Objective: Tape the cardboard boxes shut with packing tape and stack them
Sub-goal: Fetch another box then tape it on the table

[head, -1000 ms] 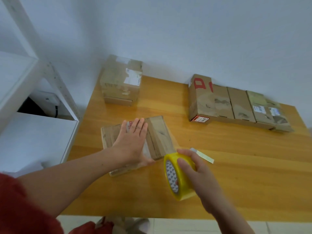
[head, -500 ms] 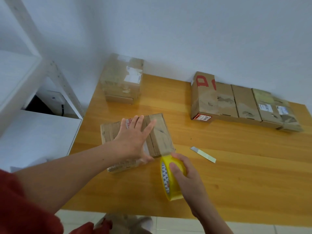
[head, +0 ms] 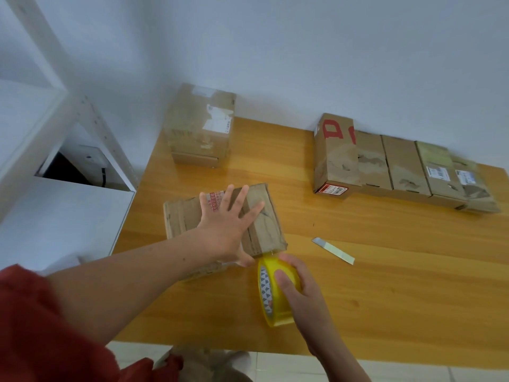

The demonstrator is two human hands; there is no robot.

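Your left hand presses spread fingers flat on the box at the near left of the table, your right hand clamps the tape roll just beside its near corner, so a hard pull may slide the box.

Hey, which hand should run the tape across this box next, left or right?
Right. The right hand grips the yellow tape roll at the near right corner of the box, while the left hand lies flat on its top, holding it down.
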